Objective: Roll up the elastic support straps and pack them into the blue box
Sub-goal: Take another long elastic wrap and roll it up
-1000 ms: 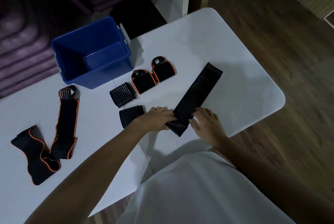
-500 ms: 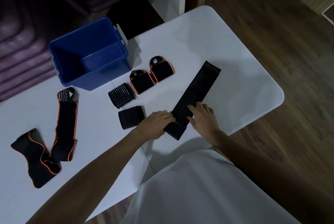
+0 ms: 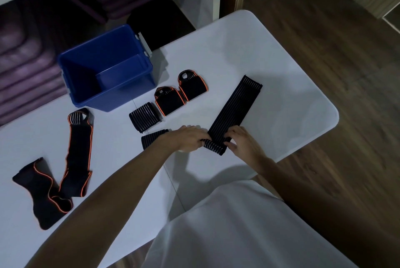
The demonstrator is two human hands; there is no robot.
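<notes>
We see a white table with rounded corners standing on a wood-grain floor, with dark purple cushions beyond its far edge. On the far left part of the table sits the blue box, open at the top, with nothing visible inside it. Our two forearms reach in from the near edge.

The long black ribbed strap lies flat and runs diagonally from the middle of the table toward the far right; its near end is curled over into a small roll. Our left hand grips the left end of that roll with curled fingers, and our right hand pinches the right end, fingertips on the strap's edge.

On the near left lie two unrolled black straps with orange trim: one long strap with a ribbed loop, and a wider strap whose end overlaps it.

Between the box and the long strap sit four small rolled pieces, near one another but apart: two orange-edged rolls just right of the box, a ribbed roll in front of the box, and a second ribbed roll partly hidden by our left wrist.
</notes>
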